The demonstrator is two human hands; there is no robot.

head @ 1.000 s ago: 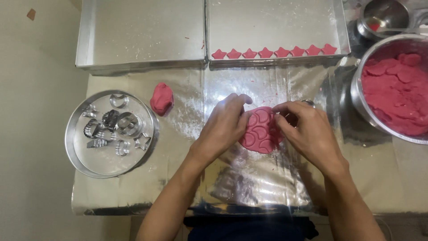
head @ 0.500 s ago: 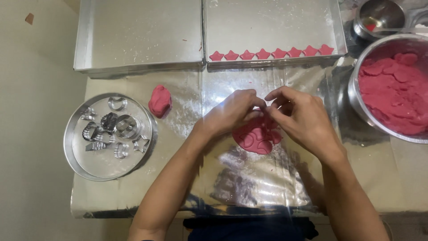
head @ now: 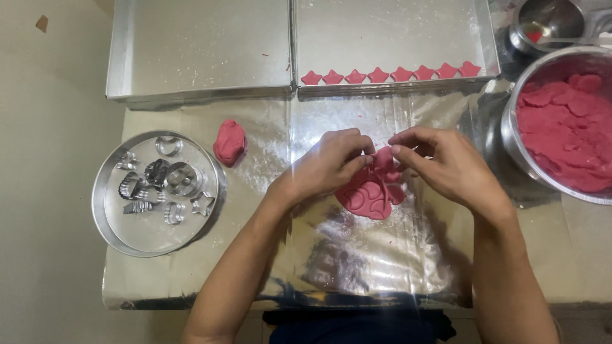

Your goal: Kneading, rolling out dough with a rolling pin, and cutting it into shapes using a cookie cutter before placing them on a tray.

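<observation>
A flattened sheet of pink dough (head: 368,197), marked with cut shapes, lies on the foil-covered table (head: 357,267). My left hand (head: 330,164) and my right hand (head: 440,162) meet over its far edge. Both pinch a raised piece of the dough (head: 384,158) between their fingertips, lifting it off the sheet. A small lump of pink dough (head: 229,142) rests to the left, apart from both hands.
A round metal tin (head: 121,223) with several metal cookie cutters sits at left. Two metal baking trays stand at the back; the right tray (head: 389,32) holds a row of pink star shapes (head: 390,74). A large steel bowl (head: 510,137) of pink dough stands at right, a small bowl (head: 548,22) behind it.
My hands shifted toward the dough's far edge and now pinch a piece up from it. The dough sheet looks more gathered and uneven than before.
</observation>
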